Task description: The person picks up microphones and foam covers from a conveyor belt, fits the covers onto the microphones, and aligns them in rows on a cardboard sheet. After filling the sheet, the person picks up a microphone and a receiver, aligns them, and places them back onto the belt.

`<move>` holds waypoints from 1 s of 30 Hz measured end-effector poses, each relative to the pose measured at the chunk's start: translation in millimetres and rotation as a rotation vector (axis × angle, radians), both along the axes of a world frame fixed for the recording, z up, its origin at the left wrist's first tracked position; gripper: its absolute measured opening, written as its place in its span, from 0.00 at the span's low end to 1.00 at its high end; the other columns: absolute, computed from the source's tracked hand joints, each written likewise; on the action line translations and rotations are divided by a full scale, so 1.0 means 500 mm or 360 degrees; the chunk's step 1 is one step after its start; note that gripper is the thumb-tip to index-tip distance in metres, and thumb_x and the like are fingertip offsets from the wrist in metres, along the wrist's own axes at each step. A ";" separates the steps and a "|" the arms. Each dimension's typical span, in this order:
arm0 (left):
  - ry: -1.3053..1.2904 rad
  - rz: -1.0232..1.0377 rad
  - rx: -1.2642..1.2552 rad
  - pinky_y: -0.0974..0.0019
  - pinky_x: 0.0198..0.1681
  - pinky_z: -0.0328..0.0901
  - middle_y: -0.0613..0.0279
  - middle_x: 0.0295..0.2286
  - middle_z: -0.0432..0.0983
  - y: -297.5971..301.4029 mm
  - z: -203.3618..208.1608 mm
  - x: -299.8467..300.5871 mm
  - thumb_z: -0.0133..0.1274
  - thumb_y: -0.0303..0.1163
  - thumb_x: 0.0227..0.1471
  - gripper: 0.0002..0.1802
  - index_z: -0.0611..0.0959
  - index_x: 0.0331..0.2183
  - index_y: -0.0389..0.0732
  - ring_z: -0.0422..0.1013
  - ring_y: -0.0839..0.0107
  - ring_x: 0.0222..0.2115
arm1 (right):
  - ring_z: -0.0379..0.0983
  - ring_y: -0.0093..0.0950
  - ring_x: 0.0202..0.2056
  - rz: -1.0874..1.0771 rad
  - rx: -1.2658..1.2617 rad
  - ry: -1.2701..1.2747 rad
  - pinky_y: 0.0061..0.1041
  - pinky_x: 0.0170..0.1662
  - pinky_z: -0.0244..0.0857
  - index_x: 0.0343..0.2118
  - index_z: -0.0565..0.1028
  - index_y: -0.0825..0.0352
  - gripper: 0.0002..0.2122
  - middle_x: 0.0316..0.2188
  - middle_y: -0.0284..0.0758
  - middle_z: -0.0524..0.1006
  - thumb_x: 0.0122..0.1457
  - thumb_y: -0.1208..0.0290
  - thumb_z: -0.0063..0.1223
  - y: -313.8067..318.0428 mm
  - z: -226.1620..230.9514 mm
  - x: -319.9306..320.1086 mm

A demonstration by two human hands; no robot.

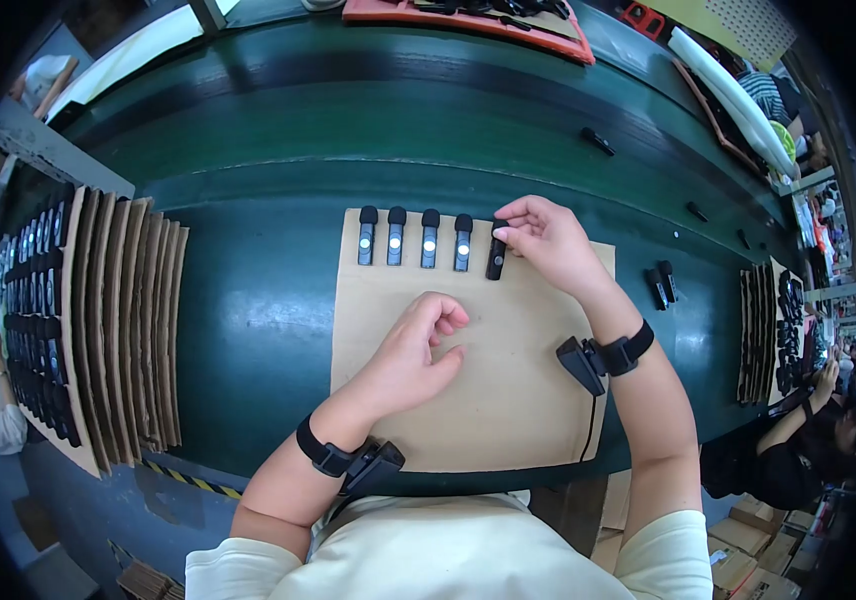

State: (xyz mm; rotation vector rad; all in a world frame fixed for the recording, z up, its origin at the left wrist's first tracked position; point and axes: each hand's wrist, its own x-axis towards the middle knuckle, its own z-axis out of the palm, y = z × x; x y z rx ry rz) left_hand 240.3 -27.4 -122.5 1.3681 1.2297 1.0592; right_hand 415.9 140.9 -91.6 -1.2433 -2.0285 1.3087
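A row of small clip-on wireless microphones with black foam tips lies along the far edge of a brown cardboard sheet. Each in that row shows a lit white spot. At the row's right end, my right hand pinches the foam end of another microphone, whose spot looks dim; its lower end points toward me, on or just above the cardboard. My left hand hovers over the middle of the sheet, fingers loosely curled and thumb apart, with nothing in it.
Left stands a stack of cardboard sheets bearing microphones; a smaller stack is at right. Two microphones lie right of my sheet, others farther along the green bench. A red tray is at the back. People work on both sides.
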 end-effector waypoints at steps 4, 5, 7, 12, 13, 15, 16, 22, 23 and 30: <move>0.0035 -0.0011 0.0034 0.70 0.41 0.62 0.63 0.37 0.67 0.001 0.003 -0.001 0.54 0.20 0.46 0.17 0.71 0.40 0.40 0.63 0.72 0.37 | 0.73 0.15 0.30 0.0006 -0.0073 -0.0154 0.16 0.37 0.69 0.41 0.76 0.72 0.09 0.29 0.28 0.78 0.57 0.77 0.57 0.019 0.001 -0.011; 0.0055 -0.0015 0.0062 0.68 0.40 0.62 0.62 0.37 0.67 0.001 0.004 -0.001 0.55 0.20 0.46 0.17 0.71 0.39 0.40 0.64 0.70 0.37 | 0.73 0.15 0.30 0.0012 -0.0060 -0.0198 0.16 0.36 0.69 0.41 0.76 0.72 0.09 0.28 0.28 0.78 0.57 0.77 0.57 0.020 0.002 -0.013; 0.0074 -0.0019 0.0087 0.67 0.39 0.63 0.60 0.37 0.67 0.001 0.004 -0.002 0.55 0.21 0.46 0.16 0.70 0.39 0.40 0.65 0.68 0.37 | 0.73 0.15 0.29 0.0021 -0.0036 -0.0285 0.16 0.35 0.69 0.40 0.76 0.72 0.09 0.26 0.29 0.78 0.58 0.76 0.57 0.021 0.006 -0.017; 0.0091 -0.0036 0.0090 0.67 0.40 0.63 0.60 0.37 0.67 0.002 0.006 0.000 0.54 0.21 0.46 0.16 0.71 0.39 0.40 0.65 0.68 0.37 | 0.72 0.14 0.28 0.0060 0.0082 -0.0388 0.17 0.35 0.68 0.40 0.77 0.72 0.09 0.25 0.30 0.78 0.57 0.76 0.58 0.020 0.012 -0.023; 0.0097 -0.0038 0.0084 0.67 0.40 0.64 0.60 0.37 0.67 0.003 0.007 0.000 0.54 0.21 0.46 0.16 0.71 0.39 0.40 0.65 0.68 0.38 | 0.72 0.14 0.27 0.0068 0.0099 -0.0392 0.17 0.34 0.68 0.40 0.77 0.73 0.09 0.25 0.30 0.78 0.57 0.75 0.58 0.021 0.011 -0.023; 0.0100 -0.0042 0.0079 0.67 0.40 0.64 0.60 0.37 0.67 0.003 0.008 0.001 0.54 0.21 0.46 0.16 0.71 0.39 0.40 0.65 0.68 0.38 | 0.72 0.14 0.27 0.0085 0.0135 -0.0401 0.18 0.33 0.67 0.39 0.77 0.73 0.09 0.25 0.30 0.78 0.57 0.74 0.58 0.023 0.009 -0.022; 0.0091 -0.0040 0.0074 0.68 0.40 0.63 0.61 0.37 0.67 0.003 0.008 0.000 0.54 0.21 0.46 0.16 0.71 0.39 0.40 0.65 0.69 0.37 | 0.72 0.14 0.27 0.0082 0.0135 -0.0403 0.18 0.33 0.67 0.39 0.77 0.73 0.09 0.25 0.30 0.78 0.57 0.74 0.58 0.024 0.010 -0.021; 0.0079 -0.0025 0.0032 0.70 0.41 0.61 0.63 0.36 0.67 0.001 0.011 -0.002 0.55 0.20 0.47 0.15 0.72 0.38 0.40 0.64 0.72 0.37 | 0.69 0.16 0.24 -0.0013 0.0179 -0.0396 0.18 0.31 0.65 0.39 0.77 0.70 0.11 0.23 0.30 0.76 0.56 0.71 0.59 0.070 0.022 -0.008; 0.0079 -0.0023 0.0037 0.70 0.41 0.61 0.63 0.36 0.67 0.000 0.010 -0.003 0.55 0.20 0.47 0.15 0.72 0.38 0.40 0.64 0.72 0.37 | 0.68 0.17 0.24 -0.0065 0.0227 -0.0429 0.19 0.31 0.65 0.40 0.77 0.69 0.11 0.23 0.31 0.75 0.56 0.70 0.59 0.088 0.024 -0.005; 0.0070 -0.0056 0.0079 0.70 0.41 0.61 0.62 0.36 0.67 0.002 0.010 0.002 0.55 0.21 0.48 0.14 0.72 0.38 0.40 0.64 0.71 0.37 | 0.72 0.27 0.30 -0.0404 0.1287 -0.0622 0.27 0.38 0.68 0.41 0.77 0.67 0.13 0.34 0.41 0.76 0.54 0.69 0.59 0.295 -0.064 0.095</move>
